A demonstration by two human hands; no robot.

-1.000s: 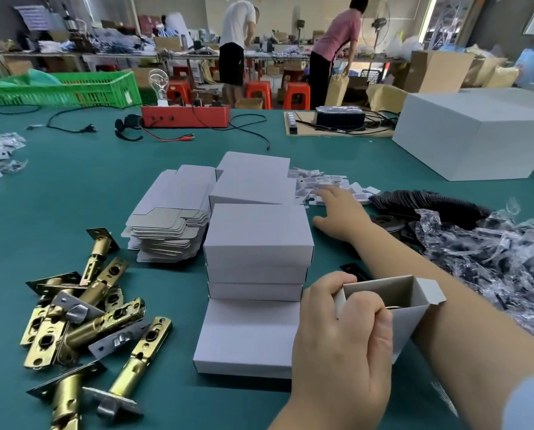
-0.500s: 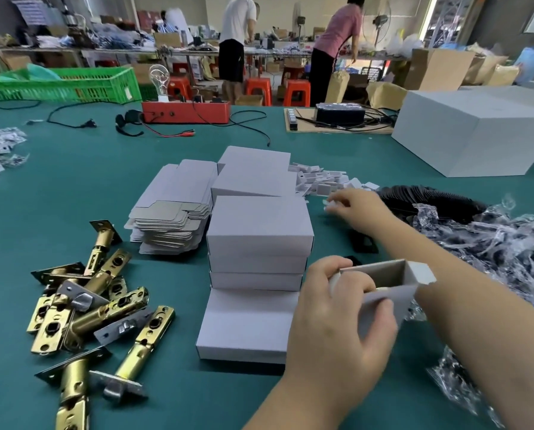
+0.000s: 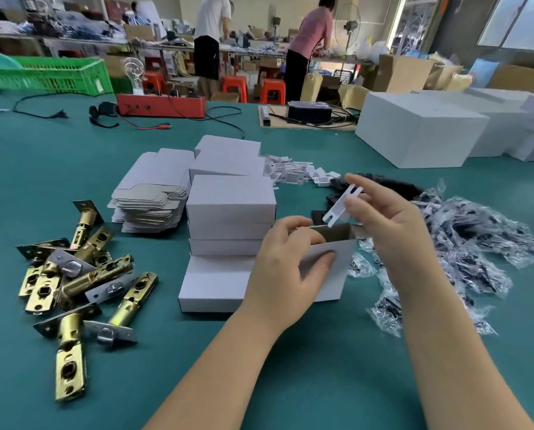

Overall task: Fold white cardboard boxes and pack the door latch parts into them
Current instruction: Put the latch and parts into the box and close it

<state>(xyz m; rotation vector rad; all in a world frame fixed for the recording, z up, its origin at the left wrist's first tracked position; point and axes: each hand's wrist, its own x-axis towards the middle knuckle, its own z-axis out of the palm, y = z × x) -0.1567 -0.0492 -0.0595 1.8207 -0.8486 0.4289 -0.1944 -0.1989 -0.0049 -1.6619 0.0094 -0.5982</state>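
several closed boxes [image 3: 230,209] are lying stacked just beyond the grip | left hand [image 3: 285,268] is gripping an open box [image 3: 330,262] | right hand [image 3: 389,225] is pinching a white part [image 3: 341,206] over its mouth | many latches [image 3: 73,274] are waiting unpacked
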